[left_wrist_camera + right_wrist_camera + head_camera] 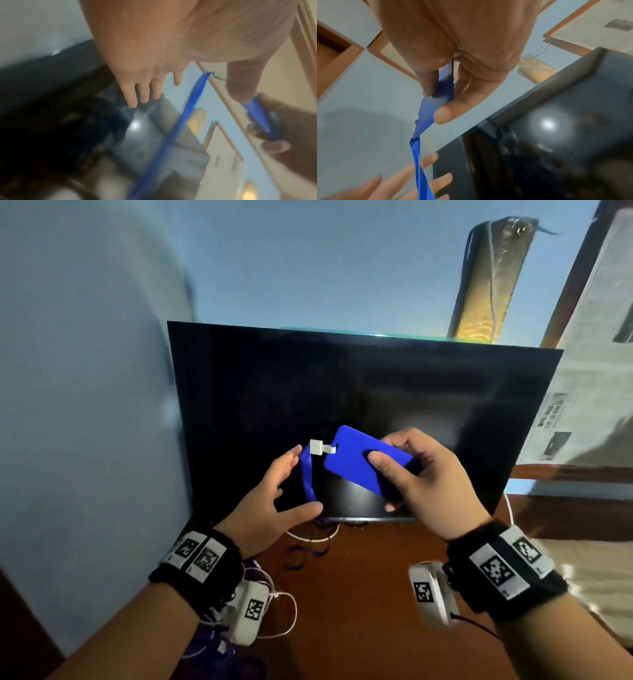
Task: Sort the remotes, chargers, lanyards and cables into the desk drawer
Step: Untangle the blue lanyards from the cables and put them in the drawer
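My right hand (407,470) pinches a blue card holder (356,460) between thumb and fingers, raised in front of the black monitor (342,392). A white clip (317,447) joins the holder to a blue lanyard strap (308,484) that hangs down to the desk. The strap (419,169) drops from the holder (428,115) past my left hand. My left hand (284,491) is spread beside the strap with fingers straight, holding nothing; whether it touches the strap is unclear. In the left wrist view the strap (180,121) runs beside my fingers (142,93).
The brown wooden desk (359,594) carries coiled blue strap (301,556) and white cables (291,607) near its left side. A gold pouch (486,285) hangs on the blue wall above the monitor. A papered wooden frame (589,371) stands at the right.
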`<move>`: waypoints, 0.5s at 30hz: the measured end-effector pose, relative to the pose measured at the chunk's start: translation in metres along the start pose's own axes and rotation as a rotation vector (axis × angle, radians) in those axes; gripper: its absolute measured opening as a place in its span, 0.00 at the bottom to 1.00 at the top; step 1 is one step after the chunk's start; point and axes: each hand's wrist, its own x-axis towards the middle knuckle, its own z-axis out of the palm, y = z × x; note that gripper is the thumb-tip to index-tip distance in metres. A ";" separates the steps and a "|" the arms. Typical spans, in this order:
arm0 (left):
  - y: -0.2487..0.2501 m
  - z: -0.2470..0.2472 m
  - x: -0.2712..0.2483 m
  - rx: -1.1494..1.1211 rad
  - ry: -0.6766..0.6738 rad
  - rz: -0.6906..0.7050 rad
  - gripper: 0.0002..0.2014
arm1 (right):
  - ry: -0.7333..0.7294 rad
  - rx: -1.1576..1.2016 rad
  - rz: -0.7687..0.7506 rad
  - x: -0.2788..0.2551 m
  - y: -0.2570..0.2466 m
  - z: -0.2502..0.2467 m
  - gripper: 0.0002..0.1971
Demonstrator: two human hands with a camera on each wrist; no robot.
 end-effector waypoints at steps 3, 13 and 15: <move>0.036 0.021 0.006 -0.173 -0.132 -0.016 0.26 | 0.050 0.066 -0.034 0.009 -0.013 0.001 0.04; 0.093 0.024 -0.041 0.700 -0.090 0.227 0.21 | 0.041 -0.365 0.135 -0.015 0.077 -0.004 0.16; 0.106 0.008 -0.030 0.793 -0.016 0.294 0.20 | -0.184 -0.411 0.163 -0.038 0.085 0.012 0.16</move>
